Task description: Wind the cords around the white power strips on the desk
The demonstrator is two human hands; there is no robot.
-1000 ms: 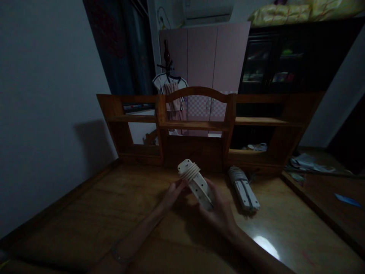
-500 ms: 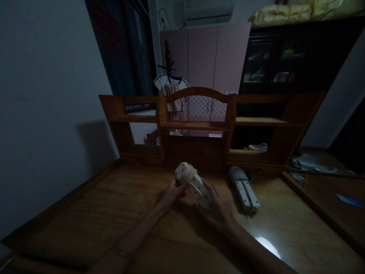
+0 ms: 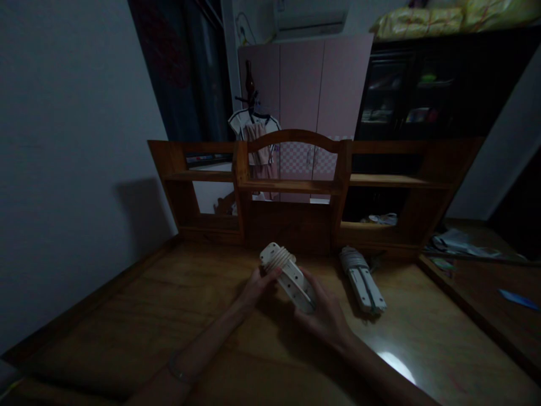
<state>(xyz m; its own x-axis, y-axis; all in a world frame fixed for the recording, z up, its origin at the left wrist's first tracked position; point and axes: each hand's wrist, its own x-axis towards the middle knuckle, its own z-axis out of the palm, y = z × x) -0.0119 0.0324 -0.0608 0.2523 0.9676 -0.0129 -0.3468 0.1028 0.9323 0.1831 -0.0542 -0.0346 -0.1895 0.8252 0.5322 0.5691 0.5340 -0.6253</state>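
The long white plastic power strip (image 3: 291,280) lies between the two grips, its long axis slanting from the cord-wound far end at the left hand (image 3: 257,286) to the near end in the right hand (image 3: 324,317). The left grip is pinched on the wound pale cord (image 3: 282,258); the right is wrapped round the opposite end. Both forearms reach forward and inward over the brown wooden tabletop (image 3: 169,304). A second white, cord-wrapped strip (image 3: 362,283) rests right of the right grip, nearer that hand, untouched.
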